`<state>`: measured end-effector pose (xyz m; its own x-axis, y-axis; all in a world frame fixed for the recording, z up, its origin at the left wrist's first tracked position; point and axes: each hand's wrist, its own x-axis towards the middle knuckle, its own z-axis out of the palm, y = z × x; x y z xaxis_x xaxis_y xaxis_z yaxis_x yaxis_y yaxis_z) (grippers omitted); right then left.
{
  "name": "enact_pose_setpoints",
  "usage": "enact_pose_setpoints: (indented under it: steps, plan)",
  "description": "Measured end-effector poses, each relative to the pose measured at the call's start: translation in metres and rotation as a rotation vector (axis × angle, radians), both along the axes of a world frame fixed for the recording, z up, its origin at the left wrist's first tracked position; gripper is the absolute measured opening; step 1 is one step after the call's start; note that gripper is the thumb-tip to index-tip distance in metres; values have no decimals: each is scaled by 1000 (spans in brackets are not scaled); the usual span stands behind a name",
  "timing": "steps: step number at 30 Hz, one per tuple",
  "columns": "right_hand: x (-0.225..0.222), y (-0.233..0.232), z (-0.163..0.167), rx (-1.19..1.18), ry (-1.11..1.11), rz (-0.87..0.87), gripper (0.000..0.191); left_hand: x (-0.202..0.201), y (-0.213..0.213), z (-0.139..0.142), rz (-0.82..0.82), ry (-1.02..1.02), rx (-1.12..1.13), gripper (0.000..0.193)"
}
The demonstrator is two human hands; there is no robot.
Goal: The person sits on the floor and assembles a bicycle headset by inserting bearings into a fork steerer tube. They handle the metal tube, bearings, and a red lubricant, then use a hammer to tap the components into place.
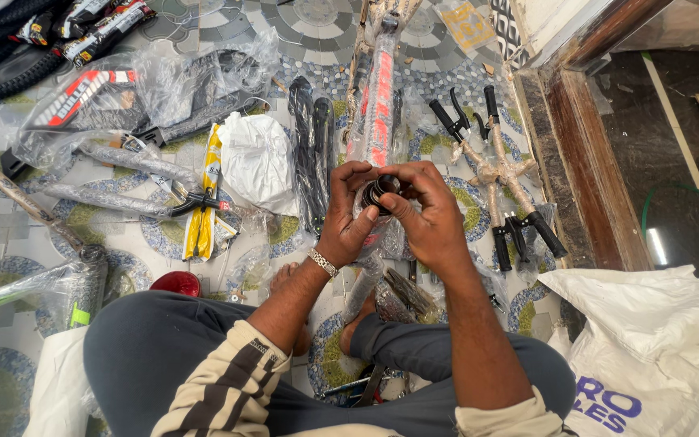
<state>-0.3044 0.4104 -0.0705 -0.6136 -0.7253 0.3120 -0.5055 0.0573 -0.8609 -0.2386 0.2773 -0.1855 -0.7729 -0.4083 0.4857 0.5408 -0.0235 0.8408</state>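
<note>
At the centre of the frame, the left hand (348, 217) and right hand (424, 214) are both pinching a small black ring (379, 192) above the plastic-wrapped bicycle frame (375, 105).

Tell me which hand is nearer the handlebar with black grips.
Right. The right hand sits just left of the handlebar; the left hand lies beyond it, farther left.
</note>
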Motion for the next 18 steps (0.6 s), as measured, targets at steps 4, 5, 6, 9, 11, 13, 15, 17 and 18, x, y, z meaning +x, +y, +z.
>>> enact_pose_setpoints:
  steps: [4, 5, 6, 9, 11, 13, 15, 17, 18]
  plan:
    - [-10, 3, 1, -29, -49, 128, 42, 1, 0, 1, -14, 12, 10, 72]
    - [-12, 3, 0, -31, -46, 144, 42, 1, 0, 2, -12, 14, 9, 72]
    - [-13, 3, -2, -33, -99, 146, 43, 1, 0, 2, -10, 15, 12, 72]
    - [-12, 3, -10, -53, -197, 125, 44, 2, 0, 3, 1, 16, -10, 72]
    - [-9, 0, -16, -93, -179, 84, 43, 2, 0, 3, -5, 11, 5, 72]
    - [-6, -2, -21, -156, -244, 20, 43, 3, 0, 4, -2, 14, -1, 71]
    - [-4, -3, -23, -194, -302, -26, 43, 3, -1, 5, 9, 12, -22, 70]
    - [-5, -2, -24, -220, -343, -50, 43, 2, -1, 5, -1, 15, -15, 70]
    - [-5, -1, -25, -206, -324, -43, 42, 2, -1, 5, -7, 15, -10, 70]
